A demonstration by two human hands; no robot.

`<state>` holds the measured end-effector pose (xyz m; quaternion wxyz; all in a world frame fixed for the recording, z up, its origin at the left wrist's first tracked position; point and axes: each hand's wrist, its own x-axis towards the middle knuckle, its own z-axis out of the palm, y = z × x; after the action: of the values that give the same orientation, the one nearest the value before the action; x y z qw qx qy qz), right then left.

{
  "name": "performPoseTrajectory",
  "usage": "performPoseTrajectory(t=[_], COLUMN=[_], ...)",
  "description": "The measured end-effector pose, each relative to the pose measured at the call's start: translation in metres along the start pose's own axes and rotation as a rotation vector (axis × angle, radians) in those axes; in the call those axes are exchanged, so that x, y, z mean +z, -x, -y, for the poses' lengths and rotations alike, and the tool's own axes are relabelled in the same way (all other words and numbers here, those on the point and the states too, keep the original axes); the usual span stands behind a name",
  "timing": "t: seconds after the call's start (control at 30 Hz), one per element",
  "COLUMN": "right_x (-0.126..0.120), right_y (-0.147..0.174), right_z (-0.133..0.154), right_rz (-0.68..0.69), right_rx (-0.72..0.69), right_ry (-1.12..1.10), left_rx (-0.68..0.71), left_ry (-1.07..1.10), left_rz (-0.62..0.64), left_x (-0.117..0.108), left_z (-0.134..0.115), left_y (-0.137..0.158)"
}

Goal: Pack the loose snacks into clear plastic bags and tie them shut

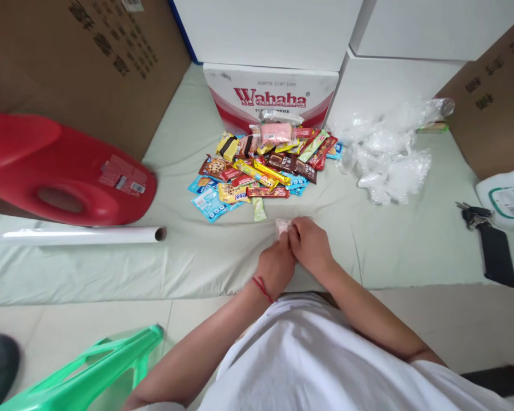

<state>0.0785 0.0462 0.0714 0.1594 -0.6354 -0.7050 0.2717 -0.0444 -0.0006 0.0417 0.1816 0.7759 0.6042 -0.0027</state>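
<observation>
Close to the front edge of the pale green cloth, my left hand (276,265) and my right hand (312,243) meet with fingers pinched together. Between them is a small clear plastic packet (281,228) with something pale pink inside; its lower part is hidden by my fingers. A red string circles my left wrist. Just beyond my hands lies a pile of wrapped snacks (268,192) in yellow, blue, red, brown and green wrappers. On top of the pile rests a pink packaged piece (276,133).
Crumpled clear plastic bags (389,165) lie to the right of the pile. Behind stands a Wahaha carton (274,97). At left are a red jug (81,171) and a white roll (85,235); at right, keys with a black case (497,257) and a white bottle (508,197). A green stool (111,365) stands below.
</observation>
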Motion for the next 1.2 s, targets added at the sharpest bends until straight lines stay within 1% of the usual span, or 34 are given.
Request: performPoseTrajectory(t=[0.07,0.13,0.17,0.2,0.23,0.27,0.3,0.33,0.37,0.4,0.43,0.5,0.53,0.6,0.67,0.7,0.77,0.83,0.9,0.97,1.03,1.13,1.2], right_x=[0.006,0.011,0.013,0.017,0.021,0.026,0.032,0.037,0.042,0.047,0.049,0.050,0.047,0.038,0.023,0.015,0.000,-0.012,-0.020,-0.023,-0.021,-0.016,-0.012], right_y=[0.011,0.023,0.029,0.034,0.038,0.042,0.044,0.047,0.050,0.052,0.056,0.064,0.068,0.078,0.086,0.090,0.095,0.097,0.096,0.094,0.089,0.081,0.075], right_z=[0.005,0.004,0.002,-0.001,-0.003,-0.005,-0.006,-0.007,-0.008,-0.008,-0.009,-0.013,-0.017,-0.027,-0.039,-0.046,-0.058,-0.068,-0.076,-0.083,-0.088,-0.086,-0.078], right_rz=[-0.013,-0.024,-0.030,-0.036,-0.037,-0.034,-0.026,-0.012,0.009,0.034,0.061,0.110,0.126,0.147,0.167,0.171,0.162,0.127,0.078,0.030,-0.010,-0.068,-0.064], right_rx=[-0.061,-0.130,-0.161,-0.188,-0.209,-0.220,-0.220,-0.208,-0.192,-0.178,-0.178,-0.245,-0.304,-0.421,-0.500,-0.515,-0.484,-0.381,-0.269,-0.175,-0.063,0.109,0.161], right_ry=[0.093,0.111,0.121,0.141,0.172,0.211,0.252,0.291,0.321,0.341,0.353,0.352,0.338,0.271,0.127,0.028,-0.184,-0.353,-0.451,-0.521,-0.624,-0.893,-1.122], left_rx=[0.059,0.183,0.221,0.223,0.194,0.157,0.144,0.176,0.254,0.353,0.448,0.567,0.590,0.614,0.635,0.637,0.621,0.583,0.517,0.440,0.363,0.234,0.162], left_ry=[0.151,0.409,0.564,0.713,0.833,0.906,0.928,0.906,0.850,0.773,0.688,0.521,0.451,0.361,0.312,0.289,0.225,0.145,0.091,0.114,0.265,0.710,0.984], left_rz=[-0.031,-0.084,-0.129,-0.199,-0.286,-0.381,-0.466,-0.523,-0.535,-0.503,-0.439,-0.298,-0.244,-0.184,-0.170,-0.173,-0.182,-0.178,-0.163,-0.153,-0.185,-0.285,-0.276], left_x=[0.000,0.001,0.002,0.002,0.001,0.000,-0.002,-0.004,-0.007,-0.010,-0.011,-0.012,-0.010,-0.006,-0.002,-0.001,0.002,0.003,0.001,-0.003,-0.011,-0.022,-0.025], left_z=[0.013,0.028,0.035,0.040,0.044,0.045,0.044,0.041,0.038,0.036,0.034,0.035,0.038,0.046,0.052,0.053,0.052,0.049,0.046,0.043,0.037,0.017,-0.002], left_y=[-0.001,0.002,0.005,0.008,0.012,0.015,0.017,0.017,0.016,0.013,0.008,-0.002,-0.007,-0.012,-0.014,-0.014,-0.016,-0.022,-0.030,-0.038,-0.042,-0.038,-0.033])
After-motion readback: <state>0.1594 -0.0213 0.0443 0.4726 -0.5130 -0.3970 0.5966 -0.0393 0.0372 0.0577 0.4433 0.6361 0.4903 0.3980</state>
